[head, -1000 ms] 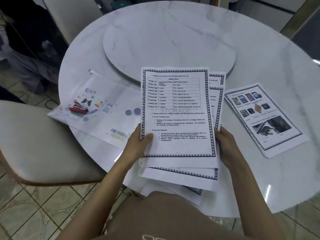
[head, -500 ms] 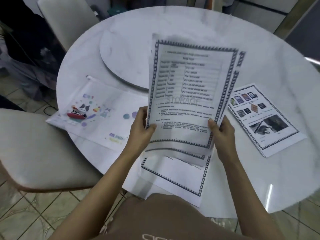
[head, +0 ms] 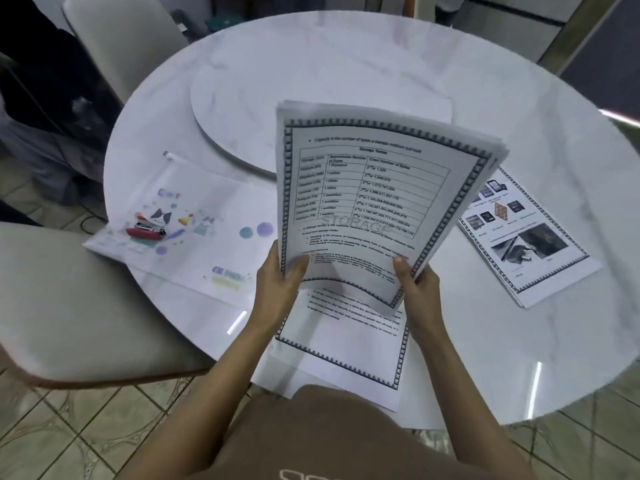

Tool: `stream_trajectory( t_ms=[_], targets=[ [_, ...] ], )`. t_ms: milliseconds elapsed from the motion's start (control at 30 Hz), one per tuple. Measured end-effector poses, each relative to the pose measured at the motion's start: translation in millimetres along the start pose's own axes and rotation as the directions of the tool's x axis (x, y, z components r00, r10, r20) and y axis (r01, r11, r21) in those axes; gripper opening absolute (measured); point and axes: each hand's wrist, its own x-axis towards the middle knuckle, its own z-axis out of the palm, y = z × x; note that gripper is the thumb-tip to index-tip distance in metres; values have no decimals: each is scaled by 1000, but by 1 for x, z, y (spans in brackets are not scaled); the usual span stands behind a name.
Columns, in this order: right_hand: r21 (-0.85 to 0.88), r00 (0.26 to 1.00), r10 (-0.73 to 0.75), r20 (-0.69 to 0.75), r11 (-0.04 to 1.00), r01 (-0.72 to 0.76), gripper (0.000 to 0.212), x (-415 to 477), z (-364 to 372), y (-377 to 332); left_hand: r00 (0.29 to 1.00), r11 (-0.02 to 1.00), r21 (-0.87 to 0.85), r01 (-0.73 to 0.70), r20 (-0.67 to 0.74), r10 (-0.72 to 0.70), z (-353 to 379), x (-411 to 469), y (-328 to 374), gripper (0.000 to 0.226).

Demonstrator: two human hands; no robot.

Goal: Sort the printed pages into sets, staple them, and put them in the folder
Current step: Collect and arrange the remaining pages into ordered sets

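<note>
Round marble table (head: pixel 519 341): one bordered page (head: pixel 346 348) flat at near edge. Left hand (head: pixel 277 285) and right hand (head: pixel 420 285) fingers pinch lifted page stack (head: pixel 374 202) by bottom corners. Folder (head: pixel 194 230) left, red stapler (head: pixel 145 231) on it; picture pages (head: pixel 533 251) right.

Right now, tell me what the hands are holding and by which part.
Both hands, left hand and right hand, hold a stack of printed pages by its bottom corners, lifted above the table.
</note>
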Motion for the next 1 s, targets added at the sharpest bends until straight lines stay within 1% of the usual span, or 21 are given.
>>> stream_trajectory(
  t_ms=[100, 200, 233, 267, 367, 500, 600, 700, 767, 833, 967, 1000],
  targets=[
    [-39, 998, -30, -52, 999, 28, 14, 3, -2, -3, 1000, 1000, 18, -8, 17, 8, 1, 4, 4, 25],
    [-91, 990, -53, -127, 995, 42, 11, 8, -14, -4, 1000, 995, 94, -31, 8, 30, 3, 8, 7, 8],
    [-110, 988, -46, -145, 994, 30, 13, 9, -20, -3, 1000, 992, 121, -21, 4, 20, 3, 9, 6, 6],
    [-129, 987, -35, -157, 992, 15, 16, 11, -27, -2, 1000, 990, 141, 6, 0, -6, 3, 10, 4, 7],
    [-192, 984, 17, -178, 980, -52, 21, 12, -52, 6, 989, 967, 213, 142, -3, -145, 4, 10, -6, 21],
    [-240, 962, 147, -228, 950, -202, 28, 10, -80, 24, 961, 892, 380, 244, 26, -274, 7, 6, -17, 38],
    [-254, 936, 248, -250, 916, -311, 30, 9, -91, 40, 950, 854, 447, 265, 31, -311, 11, 7, -21, 47],
    [-272, 922, 293, -253, 893, -359, 29, 7, -92, 50, 934, 833, 456, 313, 8, -356, 15, 11, -19, 51],
    [-280, 920, 299, -255, 888, -366, 29, 7, -90, 52, 925, 826, 447, 343, -5, -381, 15, 14, -18, 51],
    [-295, 919, 294, -263, 882, -367, 29, 7, -90, 53, 925, 829, 444, 340, 2, -381, 14, 14, -17, 44],
    [-302, 919, 291, -268, 880, -367, 30, 9, -88, 53, 927, 822, 491, 288, 71, -367, 20, 8, -20, 33],
    [-303, 919, 291, -267, 880, -367, 30, 9, -88, 53, 936, 824, 500, 266, 72, -345, 22, 5, -22, 26]
  ],
)
